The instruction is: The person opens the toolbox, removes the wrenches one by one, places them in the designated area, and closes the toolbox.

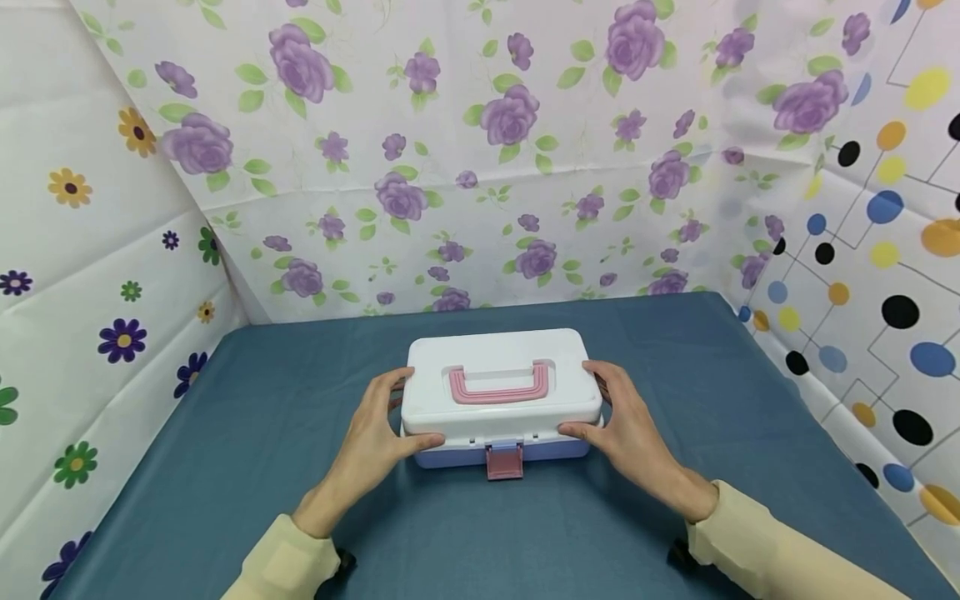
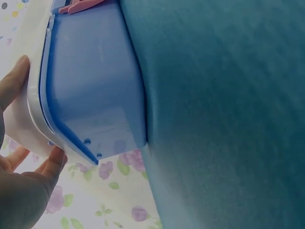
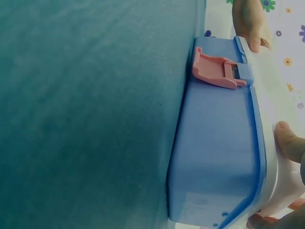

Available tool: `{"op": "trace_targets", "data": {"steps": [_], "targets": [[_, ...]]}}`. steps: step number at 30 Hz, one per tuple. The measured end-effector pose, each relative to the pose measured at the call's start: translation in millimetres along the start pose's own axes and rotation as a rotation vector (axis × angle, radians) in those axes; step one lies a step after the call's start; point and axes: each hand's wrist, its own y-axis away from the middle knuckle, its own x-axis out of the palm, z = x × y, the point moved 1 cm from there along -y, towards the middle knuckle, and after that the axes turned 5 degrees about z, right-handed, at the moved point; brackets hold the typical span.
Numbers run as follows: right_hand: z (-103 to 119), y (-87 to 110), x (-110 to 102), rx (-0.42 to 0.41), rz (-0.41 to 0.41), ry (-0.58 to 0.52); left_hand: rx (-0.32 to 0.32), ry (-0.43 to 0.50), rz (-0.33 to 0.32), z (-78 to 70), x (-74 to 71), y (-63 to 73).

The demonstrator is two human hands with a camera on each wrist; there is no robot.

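Observation:
A storage box with a white lid (image 1: 510,348) and a blue body (image 2: 95,76) sits on the cloth in the head view. A pink carrying handle (image 1: 501,396) lies folded down in the lid's recess. At the front the pink latch (image 1: 505,463) hangs flipped outward, off the lid. My left hand (image 1: 377,432) grips the lid's left end, thumb along the front edge and fingers round the side. The right hand (image 1: 632,433) holds the opposite end in the same way. Lid and body lie close together, and the inside of the box is hidden.
A dark blue-green cloth (image 1: 247,467) covers the table. Behind it hangs a white sheet with purple roses (image 1: 510,115). Patterned sheets flank both sides, flowered on the left (image 1: 45,242) and dotted on the right (image 1: 862,275).

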Motion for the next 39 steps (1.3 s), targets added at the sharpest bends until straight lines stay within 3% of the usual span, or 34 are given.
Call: {"op": "trace_targets", "data": {"steps": [4, 24, 39], "targets": [[1.0, -1.5, -1.7, -0.022, -0.008, 0.021, 0.014, -0.012, 0.005, -1.3, -0.9, -0.6], [2.8, -10.4, -7.2, 0.025, -0.027, -0.058, 0.005, 0.023, -0.002, -5.2, -5.7, -6.6], [9.1, -29.8, -20.9, 0.084, -0.005, -0.071, -0.075, 0.051, 0.016, -17.3, -16.1, -19.5]]}}
